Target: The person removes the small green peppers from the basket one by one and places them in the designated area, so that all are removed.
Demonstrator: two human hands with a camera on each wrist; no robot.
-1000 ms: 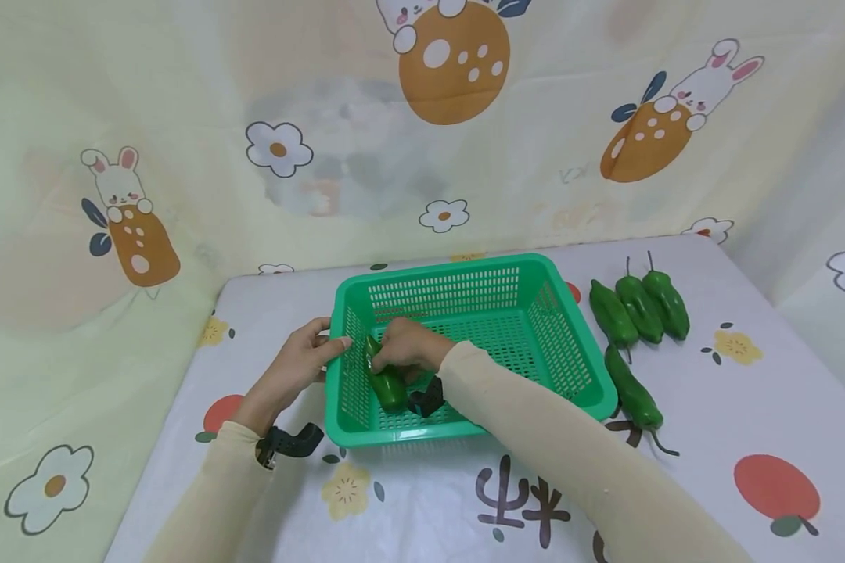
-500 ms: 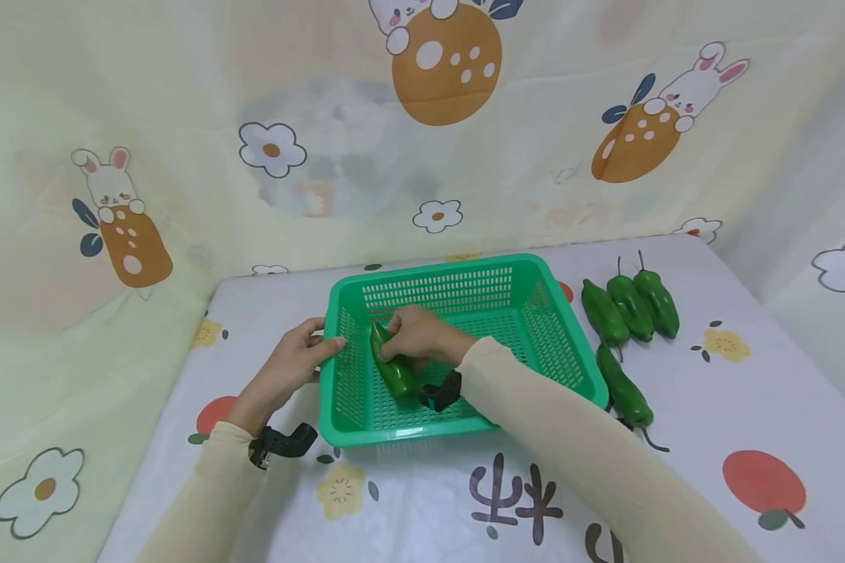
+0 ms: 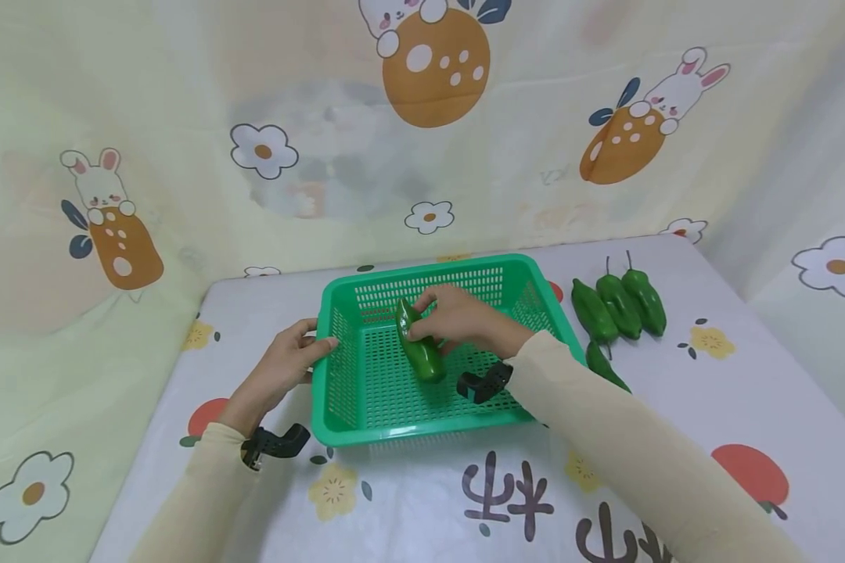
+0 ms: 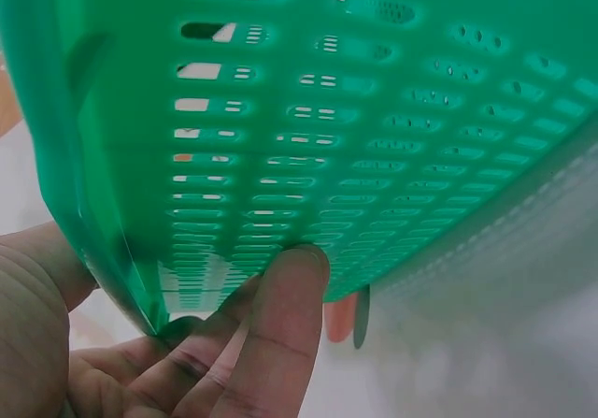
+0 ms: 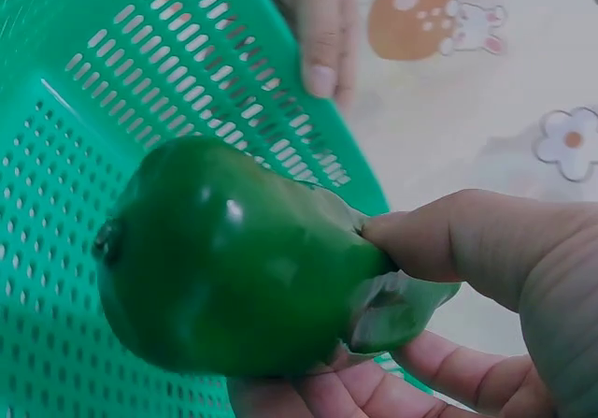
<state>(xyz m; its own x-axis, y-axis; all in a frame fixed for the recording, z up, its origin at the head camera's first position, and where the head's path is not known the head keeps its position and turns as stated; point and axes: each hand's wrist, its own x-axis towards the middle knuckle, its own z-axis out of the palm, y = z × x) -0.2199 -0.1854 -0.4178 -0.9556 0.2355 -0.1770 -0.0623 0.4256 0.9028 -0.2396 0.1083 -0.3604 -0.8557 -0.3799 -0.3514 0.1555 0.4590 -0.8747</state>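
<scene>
My right hand (image 3: 468, 320) pinches a green pepper (image 3: 426, 356) over the inside of a green plastic basket (image 3: 422, 432). In the right wrist view, the thumb presses the pepper's (image 5: 234, 268) narrower part from one side and the fingers support it from beneath; its broad stem end faces the camera. At the basket's left side, my left hand (image 3: 278, 371) holds the rim, thumb over the top and fingers outside. From the left wrist view, those fingers (image 4: 280, 334) lie against the slotted outer wall (image 4: 84, 212).
Three green peppers (image 3: 620, 306) lie side by side on the table right of the basket. Another pepper (image 3: 602, 363) lies nearer, partly hidden by the right sleeve (image 3: 627, 438). A patterned cloth (image 3: 338, 180) hangs behind the table.
My right hand has lifted the pepper off the basket's left end and carried it rightward and up. The left hand keeps its hold on the rim. The head view has shifted slightly.
</scene>
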